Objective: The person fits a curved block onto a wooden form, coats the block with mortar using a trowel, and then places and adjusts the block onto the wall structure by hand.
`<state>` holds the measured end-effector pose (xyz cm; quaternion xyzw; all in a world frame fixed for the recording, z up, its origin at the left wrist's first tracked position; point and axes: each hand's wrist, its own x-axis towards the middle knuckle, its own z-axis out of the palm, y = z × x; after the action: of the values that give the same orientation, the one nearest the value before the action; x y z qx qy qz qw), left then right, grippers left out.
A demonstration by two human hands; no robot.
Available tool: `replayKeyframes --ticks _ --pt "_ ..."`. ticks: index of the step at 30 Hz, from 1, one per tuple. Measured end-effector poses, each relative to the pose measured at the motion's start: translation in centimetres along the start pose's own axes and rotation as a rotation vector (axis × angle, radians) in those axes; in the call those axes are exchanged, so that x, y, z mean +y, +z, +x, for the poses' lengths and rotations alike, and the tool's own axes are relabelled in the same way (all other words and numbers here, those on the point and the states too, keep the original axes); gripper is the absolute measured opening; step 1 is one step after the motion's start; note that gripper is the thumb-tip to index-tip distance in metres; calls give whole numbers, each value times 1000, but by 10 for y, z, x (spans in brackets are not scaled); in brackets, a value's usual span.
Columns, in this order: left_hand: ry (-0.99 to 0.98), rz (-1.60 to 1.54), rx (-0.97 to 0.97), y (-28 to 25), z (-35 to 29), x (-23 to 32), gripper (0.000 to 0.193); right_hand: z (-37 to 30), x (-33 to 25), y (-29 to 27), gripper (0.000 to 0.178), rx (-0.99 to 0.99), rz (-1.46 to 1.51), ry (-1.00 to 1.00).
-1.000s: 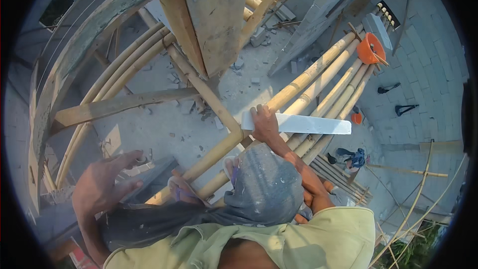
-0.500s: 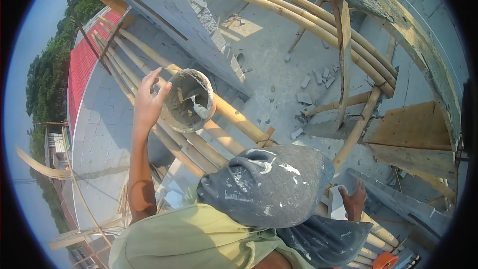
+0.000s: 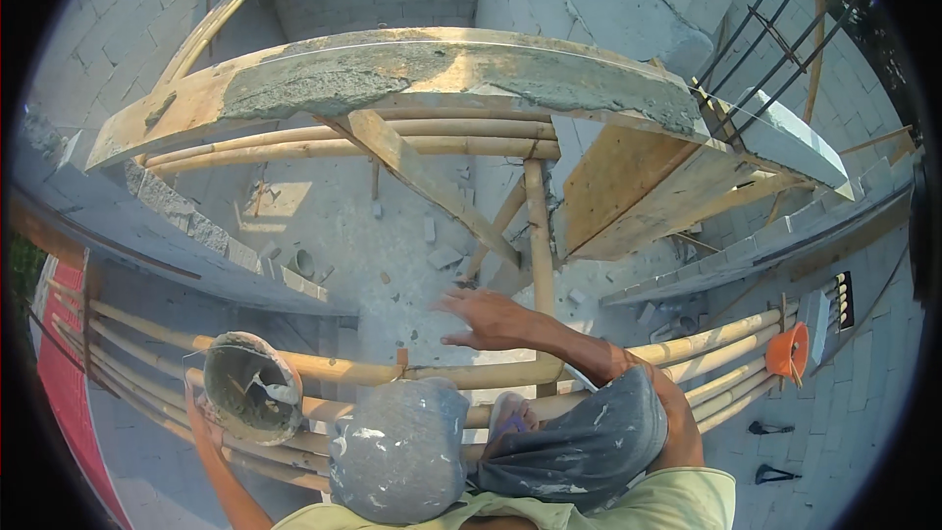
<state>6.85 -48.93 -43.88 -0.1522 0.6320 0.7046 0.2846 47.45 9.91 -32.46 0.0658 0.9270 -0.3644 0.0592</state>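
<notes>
My left hand (image 3: 203, 414) grips the side of a mortar-crusted bucket (image 3: 287, 363) at the left, by its thin wire handle. Inside the bucket lie grey wet mortar (image 3: 235, 378) and a pale, mortar-coated trowel (image 3: 283, 392). My right hand (image 3: 488, 319) reaches forward past my knees, slightly blurred, fingers apart and nothing visible in it. Beyond it runs a curved-looking wooden formwork board (image 3: 461, 64) topped with a layer of mortar (image 3: 334, 79). A pale edge of something (image 3: 581, 379) shows under my right forearm, mostly hidden.
Bamboo poles (image 3: 491, 373) run crosswise beneath me, above a rubble-strewn floor (image 3: 383, 255) far below. An orange container (image 3: 787, 349) sits on the poles at the right. Steel bars (image 3: 775, 39) stick up at the far right. A taut string crosses above the formwork. Block walls (image 3: 177, 226) flank both sides.
My view has swung right, bringing the formwork to the front. My right hand has left the pale block at my right side and now reaches forward. My left hand stays at the bucket.
</notes>
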Motion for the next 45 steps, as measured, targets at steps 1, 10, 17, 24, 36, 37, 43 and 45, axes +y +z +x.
replayKeyframes --ticks 1,10,17,24,36,37,43,45 --pt "-21 -104 -7 0 -9 3 92 0 2 14 55 10 3 0" --pt "433 480 23 98 -60 2 33 15 -14 51 53 -126 352 11" --pt "475 718 1 256 -76 -7 18 26 -6 75 51 31 328 -48" --pt "400 608 -600 342 -45 -8 17 23 -34 94 35 386 -155 -160" --pt "372 820 -1407 619 -206 -73 11 -92 10 103 18 738 -749 811" --pt "377 844 -1470 640 -201 -81 11 -110 -4 87 19 771 -709 870" --pt "571 951 -1782 754 -301 -143 16 -244 -55 15 23 916 -423 1356" --pt "608 899 -1890 778 -343 -172 18 -276 -50 11 23 950 -365 1421"
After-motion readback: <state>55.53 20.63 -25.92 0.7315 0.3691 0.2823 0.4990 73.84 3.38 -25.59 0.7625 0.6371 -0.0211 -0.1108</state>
